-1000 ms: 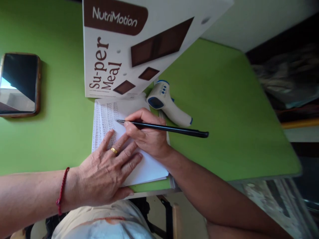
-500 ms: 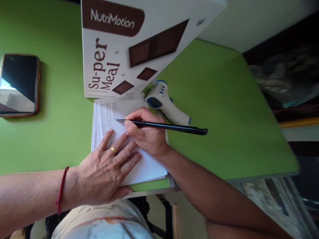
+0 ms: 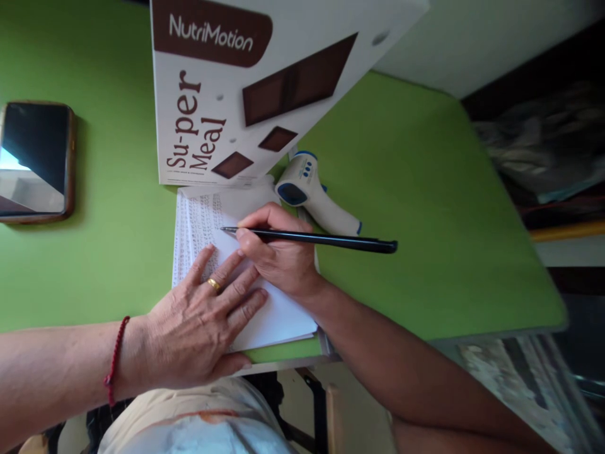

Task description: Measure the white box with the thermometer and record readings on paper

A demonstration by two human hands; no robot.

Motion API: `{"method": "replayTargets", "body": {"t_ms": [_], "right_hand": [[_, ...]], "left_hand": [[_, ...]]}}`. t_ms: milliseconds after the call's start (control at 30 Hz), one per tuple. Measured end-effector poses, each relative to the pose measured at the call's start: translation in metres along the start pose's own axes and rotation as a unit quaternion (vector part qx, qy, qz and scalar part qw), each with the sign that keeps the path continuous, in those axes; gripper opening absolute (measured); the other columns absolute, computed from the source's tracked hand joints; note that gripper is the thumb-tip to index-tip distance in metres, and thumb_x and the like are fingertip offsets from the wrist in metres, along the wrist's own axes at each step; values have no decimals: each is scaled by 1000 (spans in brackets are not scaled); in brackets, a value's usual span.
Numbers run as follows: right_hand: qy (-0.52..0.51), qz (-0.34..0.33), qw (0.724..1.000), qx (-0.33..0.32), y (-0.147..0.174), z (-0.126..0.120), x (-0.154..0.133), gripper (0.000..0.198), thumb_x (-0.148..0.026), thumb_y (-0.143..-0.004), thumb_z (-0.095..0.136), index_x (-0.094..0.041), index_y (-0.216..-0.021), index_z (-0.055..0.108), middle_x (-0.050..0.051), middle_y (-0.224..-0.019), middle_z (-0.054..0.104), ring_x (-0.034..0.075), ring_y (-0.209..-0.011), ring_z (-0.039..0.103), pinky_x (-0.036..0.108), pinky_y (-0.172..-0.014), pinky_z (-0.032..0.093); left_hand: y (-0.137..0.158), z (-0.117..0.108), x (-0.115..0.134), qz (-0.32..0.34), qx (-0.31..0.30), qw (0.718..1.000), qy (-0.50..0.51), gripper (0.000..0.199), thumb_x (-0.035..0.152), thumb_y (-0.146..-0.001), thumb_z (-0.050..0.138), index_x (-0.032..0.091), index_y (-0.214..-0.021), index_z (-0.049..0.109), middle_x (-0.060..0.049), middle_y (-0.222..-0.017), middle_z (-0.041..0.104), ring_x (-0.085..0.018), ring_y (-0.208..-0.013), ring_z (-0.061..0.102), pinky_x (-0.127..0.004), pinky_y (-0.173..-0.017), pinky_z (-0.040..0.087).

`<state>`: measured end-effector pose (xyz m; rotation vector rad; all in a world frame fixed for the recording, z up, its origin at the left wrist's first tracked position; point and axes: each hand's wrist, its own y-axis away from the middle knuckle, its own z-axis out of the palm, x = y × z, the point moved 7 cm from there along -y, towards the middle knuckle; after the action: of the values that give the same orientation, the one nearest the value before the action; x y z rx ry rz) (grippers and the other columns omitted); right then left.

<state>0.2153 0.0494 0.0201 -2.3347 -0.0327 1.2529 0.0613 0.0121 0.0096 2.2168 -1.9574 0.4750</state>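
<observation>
A black pen [image 3: 326,238] is pinched between the thumb and fingers of my right hand [image 3: 278,252]. Its tip meets the notebook [image 3: 278,321] beside dense columns of small handwriting on the left part of the page. My left hand [image 3: 208,315], with a gold ring, lies flat with fingers spread over the lower left of the page. A white and blue infrared thermometer [image 3: 326,205] lies just beyond my right hand, close to the notebook's right edge.
Behind the notebook stands a white and brown box [image 3: 208,94] lettered "NutriMotion Su-per Meal". A phone [image 3: 38,164] lies at the left on the green table [image 3: 425,221]. The table's front edge runs just below the notebook. Cluttered shelving [image 3: 558,145] is at the right.
The pen's rear end has swung slightly to the right, with its tip still on the page. My left hand has stayed in place.
</observation>
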Motion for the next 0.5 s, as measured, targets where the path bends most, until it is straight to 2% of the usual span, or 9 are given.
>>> {"method": "replayTargets", "body": {"t_ms": [200, 500], "right_hand": [[-3, -18, 1000, 26, 1, -2, -1, 10, -24, -91, 66, -26, -82, 66, -7, -65, 67, 13, -55, 60, 25, -55, 51], [33, 14, 999, 3, 0, -1, 3, 12, -29, -91, 66, -26, -80, 65, -6, -64, 66, 14, -56, 58, 26, -56, 51]], "left_hand": [[1, 1, 0, 10, -6, 1000, 4, 83, 65, -109, 59, 12, -171, 47, -21, -183, 37, -45, -173, 28, -71, -139, 19], [0, 1, -1, 11, -7, 1000, 7, 83, 65, -108, 60, 12, -170, 48, -21, -183, 36, -46, -173, 28, -73, -138, 21]]}}
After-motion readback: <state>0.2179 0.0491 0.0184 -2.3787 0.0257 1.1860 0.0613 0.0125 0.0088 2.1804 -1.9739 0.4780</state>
